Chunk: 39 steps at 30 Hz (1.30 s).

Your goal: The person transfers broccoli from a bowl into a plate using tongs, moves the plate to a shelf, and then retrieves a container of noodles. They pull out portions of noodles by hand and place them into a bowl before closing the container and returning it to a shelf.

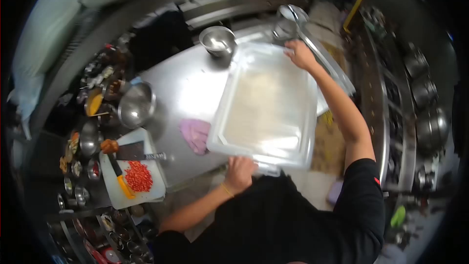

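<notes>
A large clear plastic storage box [268,98] lies over the right part of the steel table, its near end sticking out past the table edge close to my body. Closed on the rim at that near end is my left hand [239,173], fingers curled over it and thumb hidden. My right hand [300,55] grips the far right corner with its fingertips bent over the edge. Motion blur hides whether the box's top is a separate lid. To the left of the box, a crumpled pink cloth [195,136] rests on the table.
Steel bowls [218,39] [137,105] stand on the steel table [181,85]. At left, a white cutting board [115,186] bears chopped red pieces [138,176], a cleaver [131,151] and a yellow-handled knife [125,187]. A long metal tray [337,68] lies right of the box.
</notes>
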{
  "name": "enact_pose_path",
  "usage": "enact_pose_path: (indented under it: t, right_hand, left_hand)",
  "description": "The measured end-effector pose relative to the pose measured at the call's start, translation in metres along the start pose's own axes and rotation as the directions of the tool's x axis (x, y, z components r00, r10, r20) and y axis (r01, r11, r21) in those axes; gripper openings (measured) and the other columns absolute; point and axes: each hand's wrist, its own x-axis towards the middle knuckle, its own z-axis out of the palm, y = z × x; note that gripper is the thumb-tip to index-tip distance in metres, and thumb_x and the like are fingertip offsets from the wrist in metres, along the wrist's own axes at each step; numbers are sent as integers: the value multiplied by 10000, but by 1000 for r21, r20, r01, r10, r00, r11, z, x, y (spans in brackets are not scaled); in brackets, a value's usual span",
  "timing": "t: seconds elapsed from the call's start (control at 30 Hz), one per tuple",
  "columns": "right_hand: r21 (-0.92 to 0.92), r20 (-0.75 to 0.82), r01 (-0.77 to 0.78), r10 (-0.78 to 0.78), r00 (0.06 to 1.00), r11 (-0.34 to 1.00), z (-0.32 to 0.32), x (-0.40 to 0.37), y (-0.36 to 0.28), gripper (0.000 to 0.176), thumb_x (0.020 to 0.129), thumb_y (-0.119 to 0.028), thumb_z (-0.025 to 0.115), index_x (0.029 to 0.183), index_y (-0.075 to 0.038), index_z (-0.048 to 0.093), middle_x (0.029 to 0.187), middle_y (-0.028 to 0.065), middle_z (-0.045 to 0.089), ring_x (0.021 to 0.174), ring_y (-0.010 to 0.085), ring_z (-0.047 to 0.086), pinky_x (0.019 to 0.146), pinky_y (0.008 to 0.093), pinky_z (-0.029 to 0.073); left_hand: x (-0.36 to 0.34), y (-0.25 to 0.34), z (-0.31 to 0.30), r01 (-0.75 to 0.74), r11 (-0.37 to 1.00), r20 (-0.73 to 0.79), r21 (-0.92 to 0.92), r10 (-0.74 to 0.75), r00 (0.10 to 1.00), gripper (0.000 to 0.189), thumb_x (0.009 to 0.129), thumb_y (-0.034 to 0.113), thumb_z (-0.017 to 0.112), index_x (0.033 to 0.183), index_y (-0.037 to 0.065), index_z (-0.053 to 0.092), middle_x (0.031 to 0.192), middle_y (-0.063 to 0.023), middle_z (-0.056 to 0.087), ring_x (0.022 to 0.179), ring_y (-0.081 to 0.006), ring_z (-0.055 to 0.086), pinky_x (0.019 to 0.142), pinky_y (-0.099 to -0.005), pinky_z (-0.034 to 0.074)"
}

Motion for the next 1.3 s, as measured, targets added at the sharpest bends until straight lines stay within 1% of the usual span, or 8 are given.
enact_pose_path:
  t: [0.27,0.43,0.57,0.67,0.83,1.0,1.07,1.3]
  right_hand:
    - [451,651,-369,-17,759,813,43,75,69,399,881,-360,508,1021,-3,613,946,77,641,865,175,563,805,336,435]
    - [258,407,216,-309,860,942,55,78,60,253,869,-204,491,937,8,611,838,168,634,768,254,596,722,363,448]
    - [517,402,-10,-233,886,856,48,71,72,224,856,-141,461,952,9,597,933,235,598,888,392,563,762,432,438]
    - [290,145,221,-271,952,931,-15,43,38,222,848,-140,471,975,-2,590,907,225,606,874,381,570,764,404,448]
    - [86,-479,883,-758,443,462,-234,27,-93,260,673,33,582,920,-42,609,758,117,604,679,280,588,639,359,486]
    - [-476,-541,647,-778,318,596,-306,141,-156,522,653,-154,717,1132,-66,530,1120,123,548,1021,302,525,853,374,437]
    - [-333,-144,563,-630,763,757,-317,156,-165,546,660,-159,715,1147,-12,514,1069,173,575,1013,339,527,876,371,420]
    - [-297,-271,478,-553,788,827,-327,160,-179,321,543,-150,739,783,1,588,737,173,593,736,348,576,652,404,426]
  left_hand:
    - [-52,-6,12,438,862,-265,256,-374,889,270,658,21,531,898,89,634,904,-70,529,879,-238,503,751,-385,325]
    - [-15,0,-86,573,700,-502,427,-344,794,230,709,-23,494,914,6,593,954,-143,530,908,-322,507,822,-418,358]
    - [106,56,-185,359,729,-574,582,56,817,288,657,-135,472,917,-31,541,915,-164,519,858,-310,520,750,-356,425]
    - [172,102,-229,254,647,-524,718,264,810,312,641,-145,464,920,-25,535,917,-161,518,823,-265,525,725,-315,436]
    - [231,112,-248,53,687,-409,724,366,836,323,702,-126,445,1000,-32,526,1023,-159,516,833,-195,535,766,-290,438]
    - [285,99,-212,-148,778,-366,611,443,818,362,651,-125,483,984,5,542,979,-145,532,799,-213,554,732,-298,448]
    - [278,99,-190,-189,805,-314,563,420,852,344,641,-115,497,957,10,552,943,-156,545,780,-270,542,714,-330,452]
    - [177,87,-162,-284,814,-78,507,372,925,343,578,-27,540,911,47,572,877,-86,566,708,-226,552,708,-380,404]
